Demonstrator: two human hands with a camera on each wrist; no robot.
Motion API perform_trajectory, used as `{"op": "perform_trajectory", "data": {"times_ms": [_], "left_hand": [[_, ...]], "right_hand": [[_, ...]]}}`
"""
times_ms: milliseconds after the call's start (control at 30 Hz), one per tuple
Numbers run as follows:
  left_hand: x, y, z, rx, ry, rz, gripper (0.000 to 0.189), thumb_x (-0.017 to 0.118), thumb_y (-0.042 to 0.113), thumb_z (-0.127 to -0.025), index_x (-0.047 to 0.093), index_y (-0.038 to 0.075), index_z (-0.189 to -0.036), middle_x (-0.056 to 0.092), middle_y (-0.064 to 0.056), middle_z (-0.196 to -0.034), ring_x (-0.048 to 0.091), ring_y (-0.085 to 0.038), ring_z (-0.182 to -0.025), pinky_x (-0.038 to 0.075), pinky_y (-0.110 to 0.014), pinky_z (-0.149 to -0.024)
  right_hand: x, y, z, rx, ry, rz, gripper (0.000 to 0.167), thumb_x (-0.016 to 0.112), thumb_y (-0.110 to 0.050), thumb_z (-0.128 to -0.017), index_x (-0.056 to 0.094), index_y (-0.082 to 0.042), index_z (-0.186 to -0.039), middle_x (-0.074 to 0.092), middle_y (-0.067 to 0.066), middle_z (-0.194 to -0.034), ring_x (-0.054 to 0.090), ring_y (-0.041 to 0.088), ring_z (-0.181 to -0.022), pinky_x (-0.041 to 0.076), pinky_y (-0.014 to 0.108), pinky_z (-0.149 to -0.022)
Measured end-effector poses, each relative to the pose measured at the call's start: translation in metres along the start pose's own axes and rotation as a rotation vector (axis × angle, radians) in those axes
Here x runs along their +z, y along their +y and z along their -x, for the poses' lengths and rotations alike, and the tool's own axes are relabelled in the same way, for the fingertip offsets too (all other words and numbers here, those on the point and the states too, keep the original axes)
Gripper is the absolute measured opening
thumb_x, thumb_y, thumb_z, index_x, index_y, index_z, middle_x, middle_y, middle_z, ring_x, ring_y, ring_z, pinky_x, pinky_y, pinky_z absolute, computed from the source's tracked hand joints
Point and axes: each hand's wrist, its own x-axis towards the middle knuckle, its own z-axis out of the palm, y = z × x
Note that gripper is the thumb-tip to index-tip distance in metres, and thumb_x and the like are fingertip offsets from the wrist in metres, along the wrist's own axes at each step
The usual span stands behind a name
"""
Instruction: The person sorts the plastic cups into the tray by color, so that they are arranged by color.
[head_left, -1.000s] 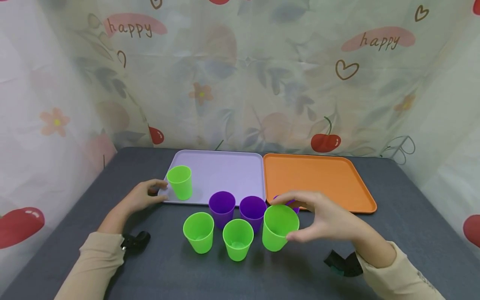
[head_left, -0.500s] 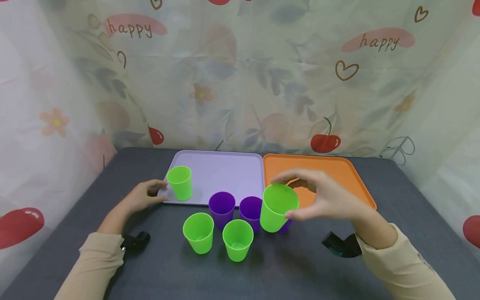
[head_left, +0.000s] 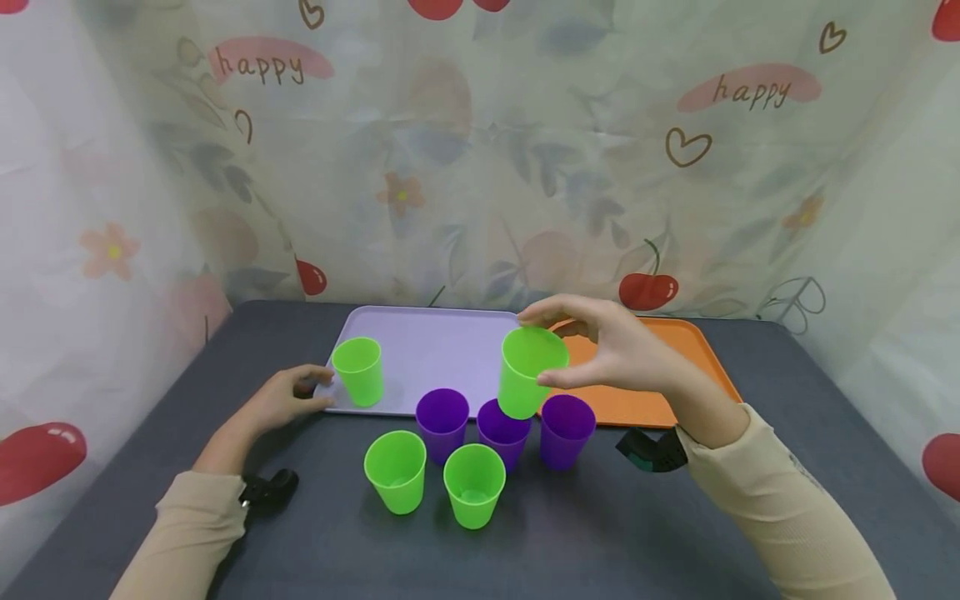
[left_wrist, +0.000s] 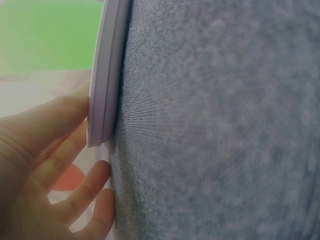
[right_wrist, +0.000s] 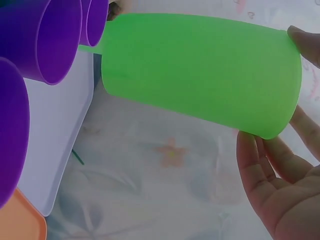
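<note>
My right hand (head_left: 611, 346) holds a green cup (head_left: 525, 375) near its rim, thumb on the near side and fingers on the far side. The cup is raised, overlapping the front right of the lavender tray (head_left: 442, 350) in the head view. Seen from the right wrist, the green cup (right_wrist: 200, 75) lies across the picture with fingertips at its rim end. At the tray's front left corner, my left hand (head_left: 277, 400) grips the edge with thumb and fingers. Close by on that tray stands another green cup (head_left: 360, 375).
Three purple cups, left (head_left: 442, 425), middle (head_left: 504, 437) and right (head_left: 567, 433), stand in front of the trays. Nearer are two green cups, one left (head_left: 395, 472) and one right (head_left: 474, 487). An orange tray (head_left: 630, 408) adjoins the lavender one, with a patterned curtain behind.
The right hand has lifted its green cup from the near row, up and slightly left towards the lavender tray. The right purple cup now shows fully. The left hand stays at the tray corner.
</note>
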Motion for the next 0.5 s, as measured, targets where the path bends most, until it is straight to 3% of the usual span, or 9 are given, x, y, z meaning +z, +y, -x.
{"op": "perform_trajectory", "data": {"times_ms": [500], "left_hand": [[0.000,-0.003,-0.001,-0.015,0.000,0.000,0.048,0.068,0.024,-0.085,0.055,0.000,-0.125,0.058,-0.023,-0.123,0.053,-0.046,-0.113,0.045,-0.054,-0.092]], "right_hand": [[0.003,0.021,-0.038,0.074,-0.015,0.036,0.053,0.079,-0.019,-0.073,0.059,-0.013,-0.122,0.062,0.003,-0.120,0.059,0.016,-0.109,0.048,0.034,-0.096]]}}
